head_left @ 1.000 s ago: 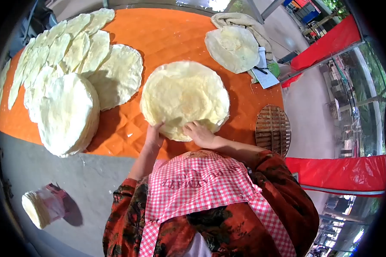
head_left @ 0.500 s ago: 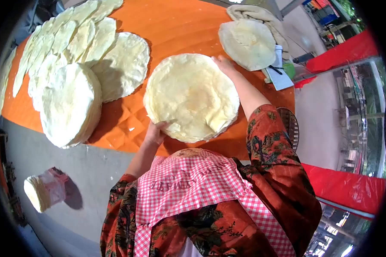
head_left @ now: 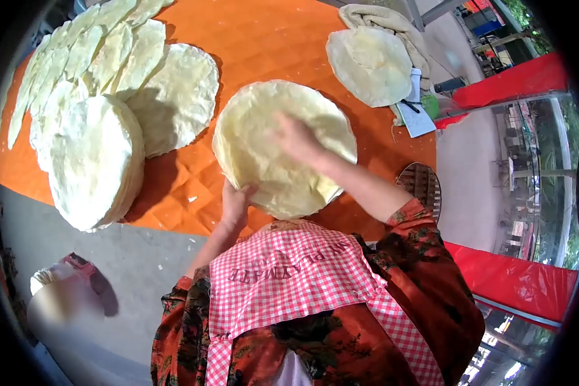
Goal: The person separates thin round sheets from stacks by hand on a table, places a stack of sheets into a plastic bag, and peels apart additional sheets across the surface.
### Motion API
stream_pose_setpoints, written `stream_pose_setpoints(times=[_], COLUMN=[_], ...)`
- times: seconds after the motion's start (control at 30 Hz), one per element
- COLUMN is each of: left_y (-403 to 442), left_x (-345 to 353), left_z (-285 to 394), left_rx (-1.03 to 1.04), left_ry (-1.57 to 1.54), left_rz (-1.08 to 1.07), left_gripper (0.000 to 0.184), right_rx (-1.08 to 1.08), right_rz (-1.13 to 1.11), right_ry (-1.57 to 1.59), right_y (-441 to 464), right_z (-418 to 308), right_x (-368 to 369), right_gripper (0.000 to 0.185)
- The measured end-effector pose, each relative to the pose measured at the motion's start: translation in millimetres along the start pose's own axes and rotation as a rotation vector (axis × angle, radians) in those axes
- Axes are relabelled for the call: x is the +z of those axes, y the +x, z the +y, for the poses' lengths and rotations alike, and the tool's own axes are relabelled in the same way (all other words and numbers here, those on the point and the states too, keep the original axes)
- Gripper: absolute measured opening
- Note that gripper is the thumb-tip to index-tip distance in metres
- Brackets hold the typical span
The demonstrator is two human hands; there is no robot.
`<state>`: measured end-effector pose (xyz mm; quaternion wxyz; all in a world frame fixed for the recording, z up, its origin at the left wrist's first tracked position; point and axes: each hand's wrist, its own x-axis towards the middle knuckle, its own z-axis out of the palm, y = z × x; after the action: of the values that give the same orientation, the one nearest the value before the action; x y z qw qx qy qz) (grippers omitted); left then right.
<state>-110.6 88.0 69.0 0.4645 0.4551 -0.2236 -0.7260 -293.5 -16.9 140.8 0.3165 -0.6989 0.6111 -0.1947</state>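
Note:
A stack of thin, round, pale flatbreads (head_left: 246, 145) lies near the front of the orange-covered table. Its top sheet is wrinkled and has a fold at the lower right. My left hand (head_left: 237, 201) is closed on the stack's lower left edge, thumb on top; the fingers beneath are hidden. Over the middle of the top sheet is my right hand (head_left: 297, 140), smeared by motion, so its fingers do not show clearly. Whether it touches the sheet I cannot tell.
To the left stands a taller flatbread stack (head_left: 93, 164), with overlapping flatbreads (head_left: 112, 51) behind it. A single flatbread (head_left: 370, 64) lies at the right over a beige cloth (head_left: 392, 22), beside a notepad (head_left: 417, 121). A woven basket (head_left: 421, 186) sits at the table's right edge.
My right hand has left the stack's upper right edge and moved left and down over its middle. My left hand stays at the lower left edge. The view has shifted slightly.

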Motion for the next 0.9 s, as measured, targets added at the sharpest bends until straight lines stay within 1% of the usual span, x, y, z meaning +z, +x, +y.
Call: stream_pose_setpoints(times=[0.03,0.1,0.13,0.17,0.2,0.23,0.27,0.3,0.33,0.4,0.43,0.47,0.5,0.53,0.57,0.6,0.63,0.67,0.73,0.77,0.8,0.83,0.87,0.9], left_y=[1.3,-0.3,-1.6,8.4,5.6,0.1,-5.8,-11.6,-21.0,-32.5,-32.3,-23.8,-8.0,1.4,2.4,1.2,-4.5,-3.8,-9.6,-10.2,1.2,2.2,3.4,7.5], left_x=[5.9,22.9,29.7,29.1,36.9,48.5,58.1,64.9,72.0,79.8,74.3,60.9,42.2,25.2,9.3,-3.1,-7.7,-13.9,-11.5,-15.3,-29.3,-36.1,-40.9,-44.9], left_z=[1.2,4.3,4.9,-12.8,-9.2,-1.5,7.5,18.1,30.5,29.5,32.3,25.0,9.0,1.3,4.7,8.9,21.0,23.9,44.9,55.7,47.9,54.9,61.6,65.5], left_rx=[0.062,0.152,0.195,0.406,0.413,0.42,0.427,0.287,0.267,0.483,0.48,0.391,0.301,0.206,0.057,-0.093,-0.189,-0.188,-0.05,-0.066,-0.059,-0.047,-0.034,0.0], left_ry=[0.052,0.17,0.225,0.395,0.488,0.582,0.675,0.641,0.701,0.54,0.538,0.436,0.332,0.23,0.104,-0.018,-0.135,-0.227,-0.562,-0.648,-0.768,-0.817,-0.867,-0.848], left_rz=[-0.001,0.019,0.03,0.063,0.059,0.056,0.053,-0.046,-0.121,-0.243,-0.36,-0.275,-0.188,-0.106,-0.051,0.003,-0.042,-0.123,-0.307,-0.267,-0.28,-0.282,-0.284,-0.288], left_gripper=[0.056,0.056,0.056,0.059,0.06,0.061,0.062,0.067,0.069,0.072,0.073,0.073,0.074,0.074,0.076,0.078,0.082,0.075,0.066,0.064,0.067,0.071,0.076,0.078], right_rx=[0.061,0.029,0.072,0.119,0.166,0.218,0.221,0.225,0.229,0.086,0.13,0.171,0.058,0.092,0.112,0.063,0.024,0.01,0.075,0.082,0.09,0.165,0.087,0.133], right_rz=[-0.187,-0.157,-0.215,-0.275,-0.337,-0.35,-0.348,-0.348,-0.35,-0.264,-0.279,-0.295,-0.294,-0.274,-0.233,-0.182,-0.085,-0.13,0.007,0.035,0.061,0.03,0.107,0.108], right_ry=[0.146,-0.129,-0.161,-0.192,-0.22,-0.264,-0.315,-0.368,-0.421,-0.419,-0.254,-0.089,-0.016,0.158,0.318,0.451,0.429,0.496,0.613,0.705,0.796,0.931,0.922,0.99], right_y=[-14.1,-18.5,-14.8,-11.0,-7.7,-3.2,2.3,8.6,17.2,45.6,43.3,38.8,47.1,43.9,29.5,3.7,1.3,-2.4,-11.3,-13.5,-14.1,-21.0,-28.1,-31.3], right_z=[-45.8,-59.8,-70.9,-83.5,-95.1,-102.2,-101.6,-96.2,-87.8,-48.5,-73.4,-97.1,-87.7,-94.4,-121.3,-157.7,-145.3,-138.5,-111.5,-86.2,-59.0,-43.1,-28.3,4.7], right_x=[-6.4,19.6,17.8,13.7,8.8,4.1,2.1,0.9,-0.8,-14.6,-46.2,-83.0,-111.5,-143.6,-172.8,-196.2,-216.6,-233.6,-240.2,-235.2,-224.0,-207.3,-181.7,-157.8], right_gripper=[0.063,0.079,0.085,0.091,0.098,0.086,0.075,0.065,0.055,0.044,0.045,0.046,0.051,0.054,0.055,0.054,0.053,0.053,0.054,0.053,0.052,0.051,0.051,0.055])
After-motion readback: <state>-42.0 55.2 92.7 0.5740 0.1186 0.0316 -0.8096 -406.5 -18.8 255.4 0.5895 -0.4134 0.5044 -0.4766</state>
